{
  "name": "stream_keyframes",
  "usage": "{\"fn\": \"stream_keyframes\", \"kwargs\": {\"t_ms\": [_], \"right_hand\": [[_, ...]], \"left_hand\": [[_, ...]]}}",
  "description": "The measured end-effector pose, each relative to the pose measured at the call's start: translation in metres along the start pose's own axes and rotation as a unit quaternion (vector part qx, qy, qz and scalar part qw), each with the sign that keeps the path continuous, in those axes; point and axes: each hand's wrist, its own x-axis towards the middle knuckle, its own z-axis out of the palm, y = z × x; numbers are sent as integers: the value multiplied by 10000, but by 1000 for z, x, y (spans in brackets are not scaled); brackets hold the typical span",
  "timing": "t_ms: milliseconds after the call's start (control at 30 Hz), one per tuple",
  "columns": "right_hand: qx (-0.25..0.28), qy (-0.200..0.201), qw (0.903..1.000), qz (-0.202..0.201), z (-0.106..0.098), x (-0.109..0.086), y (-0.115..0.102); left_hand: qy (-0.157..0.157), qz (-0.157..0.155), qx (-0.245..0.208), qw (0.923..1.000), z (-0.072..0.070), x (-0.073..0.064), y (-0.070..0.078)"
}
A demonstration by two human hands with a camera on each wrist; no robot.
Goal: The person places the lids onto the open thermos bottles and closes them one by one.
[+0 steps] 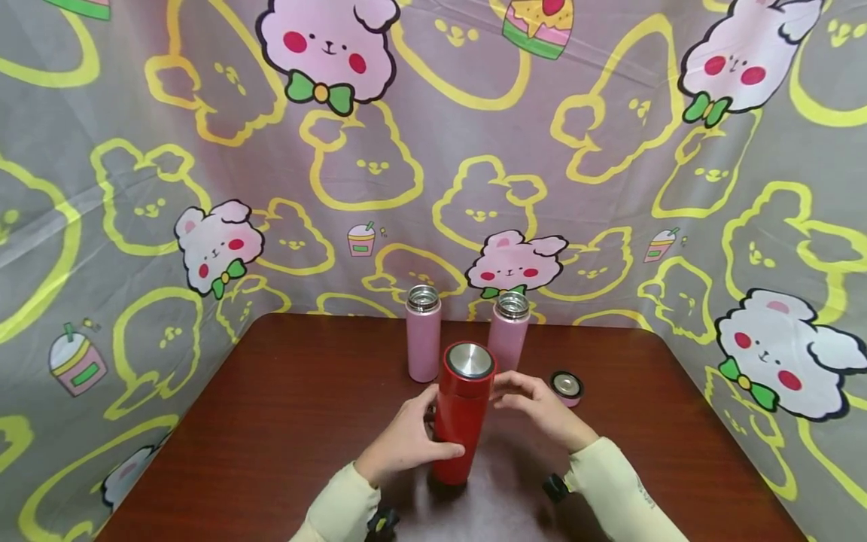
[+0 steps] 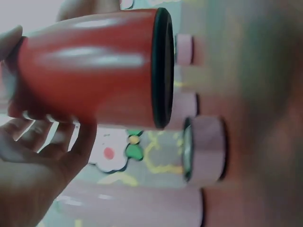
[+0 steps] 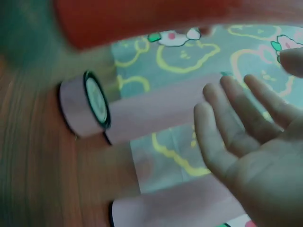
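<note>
As our left hand wraps the red flask above the near part of the worktop, thumb across its near side, our right hand stands just to the flask's right, fingers loosely extended and holding nothing. The flask wears its steel-topped cap; its black-rimmed base shows in the left wrist view, though we cannot tell whether it touches the wood. Beyond the flask, one pink bottle rises slightly to its left and a second pink bottle slightly to its right, both open-mouthed, toward the far edge. A pink lid lies to the right of the flask; another lid, which the flask hides from the head camera, sits beyond it, close to the bottles. Our widest room for moving is left of the flask, where brown wood runs to the side edge; behind the flask, the bottles narrow the way to the patterned cloth.
</note>
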Motion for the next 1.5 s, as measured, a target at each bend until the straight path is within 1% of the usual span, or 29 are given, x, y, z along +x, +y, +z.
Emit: {"fn": "stream_keyframes", "kwargs": {"t_ms": [33, 100, 200, 267, 333, 467, 633, 767, 833, 900, 1033, 1100, 1133, 1200, 1267, 1367, 1500], "right_hand": [[-322, 93, 9993, 167, -1, -1, 1], [-877, 241, 9948, 470, -1, -4, 3], [-1608, 393, 9834, 748, -2, -9, 6], [-2007, 468, 9749, 838, -3, -13, 8], [-2333, 509, 9674, 840, -3, -16, 10], [-2864, 521, 9534, 799, -4, -21, 15], [-3367, 571, 9377, 644, -7, -27, 21], [-3581, 571, 9311, 400, -8, -30, 24], [-3784, 551, 9236, 271, -8, -31, 25], [-4098, 573, 9101, 218, -8, -32, 26], [-4759, 658, 8767, 235, -7, -34, 29], [-4945, 698, 8659, 303, -6, -35, 29], [-4997, 710, 8626, 352, -6, -35, 29], [-5063, 727, 8582, 435, -6, -36, 29], [-5096, 737, 8558, 493, -6, -37, 29], [-5101, 747, 8551, 542, -7, -39, 30], [-5086, 782, 8559, 519, -7, -40, 31]], "left_hand": [[68, -20, 43, 10000, -5, -1, 2], [234, -7, 167, 9996, -15, -4, 7], [474, -57, 243, 9986, -31, -7, 13], [689, -73, 335, 9970, -43, -9, 16], [921, -150, 364, 9950, -55, -11, 17], [1441, -337, 397, 9882, -78, -12, 13], [2038, -428, 644, 9760, -100, -11, -2], [2351, -618, 932, 9655, -114, -9, -18], [2479, -757, 1111, 9594, -120, -8, -26], [2589, -870, 1269, 9536, -126, -7, -36], [2790, -1062, 1479, 9429, -135, -2, -53], [2833, -1178, 1521, 9395, -138, 0, -59], [2855, -1234, 1529, 9380, -140, 1, -62], [2894, -1343, 1512, 9356, -142, 4, -66], [2928, -1438, 1471, 9338, -145, 6, -70], [3032, -1508, 1424, 9301, -147, 9, -76], [3179, -1470, 1429, 9257, -151, 13, -84]]}}
